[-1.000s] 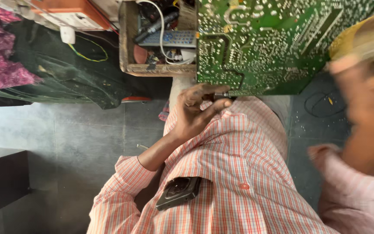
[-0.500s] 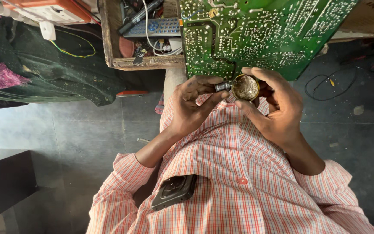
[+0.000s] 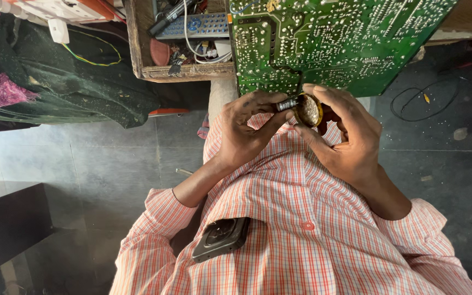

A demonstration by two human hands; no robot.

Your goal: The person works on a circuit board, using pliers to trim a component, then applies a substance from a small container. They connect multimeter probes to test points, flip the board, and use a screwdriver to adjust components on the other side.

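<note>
Your right hand (image 3: 350,139) is curled around a small round brass-coloured tin (image 3: 307,110), thumb below and fingers over its top rim, so the tin sits clamped at about 12 o'clock from your chest. Your left hand (image 3: 245,131) is closed in a pinch on a short dark metal tool (image 3: 285,104), whose tip meets the 9 o'clock edge of the tin; the two hands touch at that point. Directly beyond both hands, at 12 o'clock, the green circuit board (image 3: 334,38) lies solder side up and overlaps the fingertips, hiding what is behind them. At 11 o'clock a wooden tray (image 3: 184,71) holds a grey remote control (image 3: 195,26), white cable and small parts. At 10 o'clock a dark cloth (image 3: 66,87) carries a yellow-green wire (image 3: 96,52), with a white plug (image 3: 58,30) at its top edge. A dark phone (image 3: 221,238) sits in your checked shirt pocket (image 3: 247,257) at 7 o'clock. A black cable (image 3: 424,101) loops on the grey floor (image 3: 105,158) at 2 o'clock.
</note>
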